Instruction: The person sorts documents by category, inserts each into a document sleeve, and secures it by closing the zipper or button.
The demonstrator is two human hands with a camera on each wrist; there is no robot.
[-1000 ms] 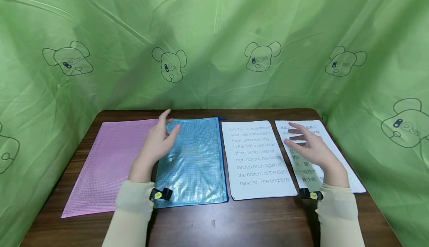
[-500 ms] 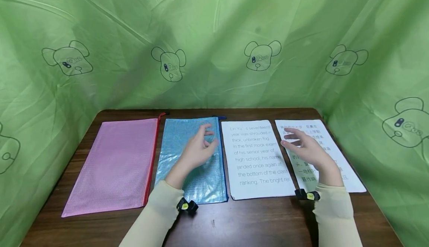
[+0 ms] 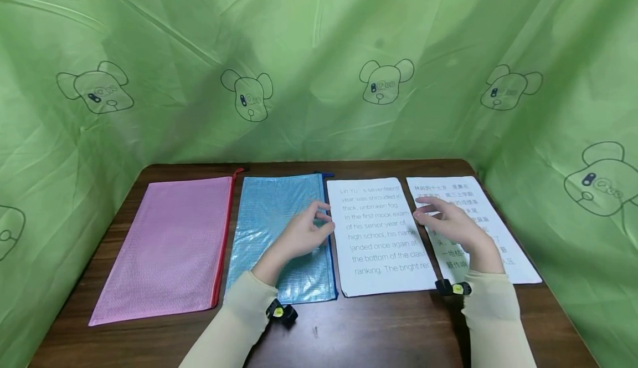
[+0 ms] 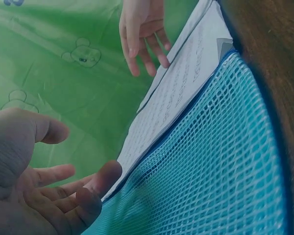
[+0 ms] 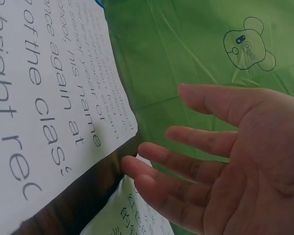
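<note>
Hovering over a dark wooden worktop, a person's two hands are flanking the sheet printed in English, which is lying flat in the middle-right of a neat row. The left hand is hanging above the right edge of the blue mesh zip pouch, its grip wide, fingers loosely spread and holding nothing; the right hand is poised over the left part of the sheet printed in Chinese characters, likewise wide in its grip and holding nothing. With palms turned toward each other on either side of the English sheet, the hands seem to be framing it for a two-sided pick-up, though whether any fingertip is already touching paper is hard to tell from the head view. The four flat items are lying side by side, long edges parallel and close but not overlapping, apparently so that each can be reached and lifted without disturbing its neighbour. Counted from the left: one pink mesh pouch with a red zip, one blue pouch, then two printed sheets, making two pouches and two papers. A green cloth backdrop printed with bear outlines is closing in the worktop on three sides; five bears and part of a sixth are showing in the head view.
</note>
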